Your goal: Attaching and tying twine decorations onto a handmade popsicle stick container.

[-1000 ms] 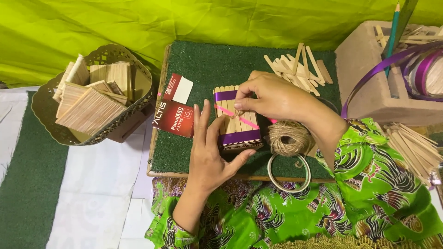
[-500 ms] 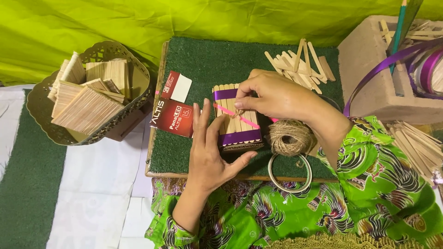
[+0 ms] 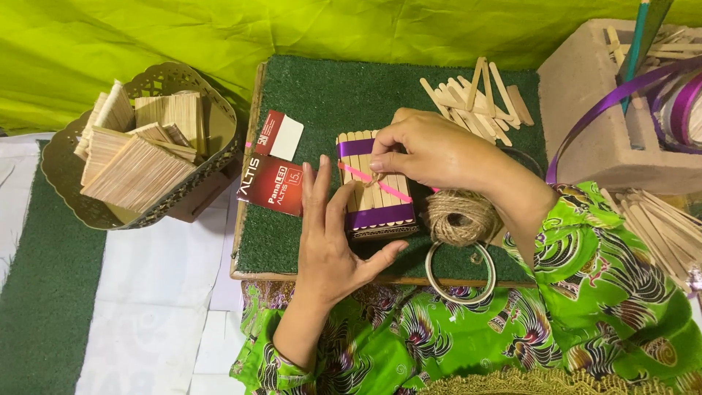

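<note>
At centre, on the green mat:
Left hand (image 3: 333,238): lies open and flat, fingers spread and pointing away from the person, thumb stretched toward the near edge of the stick panel; it grips nothing and steadies the panel's left side.
Right hand (image 3: 431,150): curled over the panel's far end, thumb and forefinger pinched on a small twine knot (image 3: 374,178) at the middle of the panel.
Stick panel (image 3: 374,186): flat craft sticks set side by side, upright in the view, banded with purple ribbon near the far and near ends; a pink strip (image 3: 380,185) crosses it diagonally.
Twine ball (image 3: 461,216): just right of the panel, under the right wrist.
Ring (image 3: 461,272): pale hoop, lying at the mat's near edge, just below the twine ball.
Loose sticks (image 3: 475,102): scattered pile at the mat's far right corner.
Red cartons (image 3: 274,175): two small boxes, just left of the panel.
Green mat (image 3: 329,95): turf-like sheet on a wooden board.
Basket (image 3: 183,77): ornate metal, well left of the mat, filled with stick bundles.
Cardboard box (image 3: 585,110): at right, holding purple ribbon spools (image 3: 680,102).
</note>
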